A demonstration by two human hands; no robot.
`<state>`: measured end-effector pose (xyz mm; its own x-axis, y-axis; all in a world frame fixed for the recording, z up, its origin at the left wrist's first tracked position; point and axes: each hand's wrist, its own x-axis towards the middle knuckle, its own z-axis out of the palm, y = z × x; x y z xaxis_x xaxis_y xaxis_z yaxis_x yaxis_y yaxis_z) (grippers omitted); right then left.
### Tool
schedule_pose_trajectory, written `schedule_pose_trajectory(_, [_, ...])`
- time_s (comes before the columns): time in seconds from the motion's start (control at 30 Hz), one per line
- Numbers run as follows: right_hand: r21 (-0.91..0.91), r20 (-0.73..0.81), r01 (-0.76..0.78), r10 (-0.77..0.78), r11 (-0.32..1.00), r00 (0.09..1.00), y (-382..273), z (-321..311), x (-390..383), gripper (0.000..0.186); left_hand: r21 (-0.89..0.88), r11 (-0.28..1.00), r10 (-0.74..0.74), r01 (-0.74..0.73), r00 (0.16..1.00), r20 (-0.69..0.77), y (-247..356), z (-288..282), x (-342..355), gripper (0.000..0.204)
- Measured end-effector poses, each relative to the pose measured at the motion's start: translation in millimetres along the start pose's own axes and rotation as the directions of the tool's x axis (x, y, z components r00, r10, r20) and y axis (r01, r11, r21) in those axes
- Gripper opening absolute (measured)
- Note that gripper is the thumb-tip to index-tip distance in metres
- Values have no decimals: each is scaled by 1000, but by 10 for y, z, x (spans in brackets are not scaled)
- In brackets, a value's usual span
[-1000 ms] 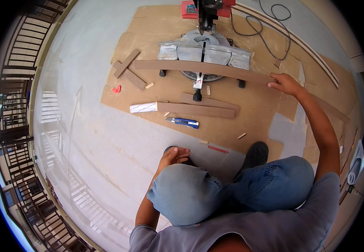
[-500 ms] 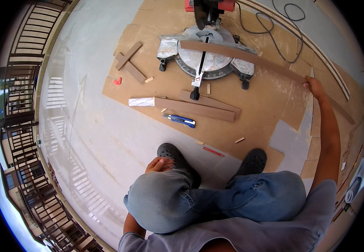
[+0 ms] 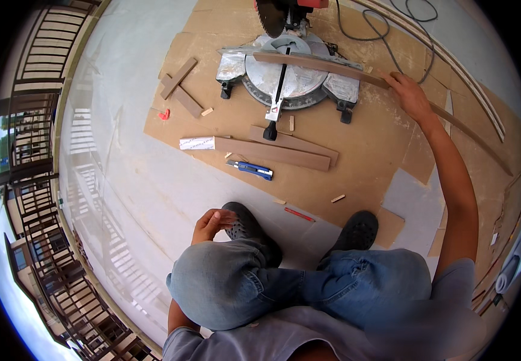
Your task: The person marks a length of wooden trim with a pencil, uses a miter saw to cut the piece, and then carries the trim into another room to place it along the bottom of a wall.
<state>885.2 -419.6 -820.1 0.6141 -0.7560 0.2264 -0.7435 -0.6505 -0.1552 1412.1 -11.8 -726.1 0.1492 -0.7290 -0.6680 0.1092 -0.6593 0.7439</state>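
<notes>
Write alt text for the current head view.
A bare right hand grips a long brown board that extends over a miter saw with its blade raised. The left hand, apparently empty, is just beyond the left knee; a blue utility knife lies on cardboard.

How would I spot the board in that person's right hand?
Find the saw on the cardboard. From its round table, a long brown board stretches to the right hand. Unlike the shorter brown pieces nearby, it alone reaches over the saw.
</notes>
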Motion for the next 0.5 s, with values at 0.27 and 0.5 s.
schedule_pose_trajectory(0.27, [-144, 40, 104, -99, 984, 994, -517, 377, 753, 84, 438, 715, 555, -545, 823, 119, 2010, -183, -199, 52])
schedule_pose_trajectory(0.5, [-172, 48, 128, -122, 977, 991, -559, 397, 839, 85, 690, 16, 729, -724, 481, 488, 4024, -128, -198, 48])
